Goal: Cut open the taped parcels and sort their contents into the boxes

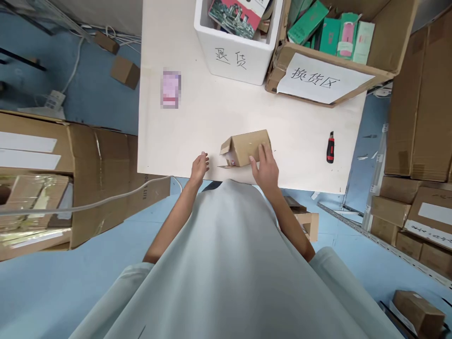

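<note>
A small brown cardboard box [247,147] lies on the white table [176,136] near its front edge. Its left end is open with flaps spread, and something partly visible sits inside. My right hand [265,169] rests on the right part of the box, fingers apart, touching its top and front side. To the left of the box, my left hand [200,165] is just above the table edge, not touching the box. Its fingers are curled, and whether anything small is between them is hidden.
A white bin [238,56] and a cardboard box with green packages [325,75] stand at the back. A red and black cutter [330,148] lies at right, a blurred pink item [170,89] at left. A cable [123,194] crosses the lower left.
</note>
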Demonstrator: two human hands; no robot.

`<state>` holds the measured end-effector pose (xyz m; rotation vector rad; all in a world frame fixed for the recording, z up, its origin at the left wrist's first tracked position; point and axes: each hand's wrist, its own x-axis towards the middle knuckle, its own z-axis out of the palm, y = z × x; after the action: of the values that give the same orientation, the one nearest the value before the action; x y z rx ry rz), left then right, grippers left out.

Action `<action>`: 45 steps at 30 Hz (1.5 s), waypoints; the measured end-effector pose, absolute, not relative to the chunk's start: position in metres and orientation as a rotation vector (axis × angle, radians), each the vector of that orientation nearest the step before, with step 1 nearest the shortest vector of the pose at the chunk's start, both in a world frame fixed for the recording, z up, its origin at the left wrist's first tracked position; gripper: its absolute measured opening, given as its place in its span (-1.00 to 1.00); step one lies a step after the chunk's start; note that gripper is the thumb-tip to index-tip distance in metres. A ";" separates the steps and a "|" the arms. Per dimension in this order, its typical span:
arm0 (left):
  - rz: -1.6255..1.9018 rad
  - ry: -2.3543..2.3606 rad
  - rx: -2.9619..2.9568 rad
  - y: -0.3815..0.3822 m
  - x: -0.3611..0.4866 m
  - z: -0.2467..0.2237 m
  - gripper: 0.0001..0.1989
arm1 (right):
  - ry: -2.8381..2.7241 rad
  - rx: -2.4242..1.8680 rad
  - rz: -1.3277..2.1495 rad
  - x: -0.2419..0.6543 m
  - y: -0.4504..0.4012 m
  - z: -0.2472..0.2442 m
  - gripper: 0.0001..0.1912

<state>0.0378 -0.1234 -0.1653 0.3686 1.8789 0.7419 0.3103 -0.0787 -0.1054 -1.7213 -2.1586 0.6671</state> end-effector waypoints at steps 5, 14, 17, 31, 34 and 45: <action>0.748 1.654 0.325 -0.102 0.074 -0.170 -0.30 | -1.935 -1.789 0.757 0.379 -0.050 -0.122 -0.22; 0.869 1.754 0.495 -0.080 0.074 -0.147 -0.51 | -1.624 -1.799 1.147 0.380 -0.051 -0.154 -0.37; 0.869 1.857 0.558 -0.088 0.051 -0.135 -0.45 | -1.531 -1.786 1.372 0.354 -0.058 -0.166 -0.40; 0.897 1.674 0.684 -0.124 0.013 -0.138 -0.10 | -2.211 -1.501 1.083 0.325 -0.018 -0.133 -0.48; 0.870 1.636 0.711 -0.128 0.010 -0.151 0.08 | -2.151 -1.595 1.037 0.319 -0.005 -0.132 -0.49; 0.603 1.906 1.112 -0.115 0.010 -0.165 0.08 | -1.569 -2.034 1.186 0.289 0.046 -0.157 -0.37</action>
<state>0.0097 -0.1155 -0.1647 1.1120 1.9060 0.6027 0.2889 0.0457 -0.1569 -2.0344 -1.5692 1.1860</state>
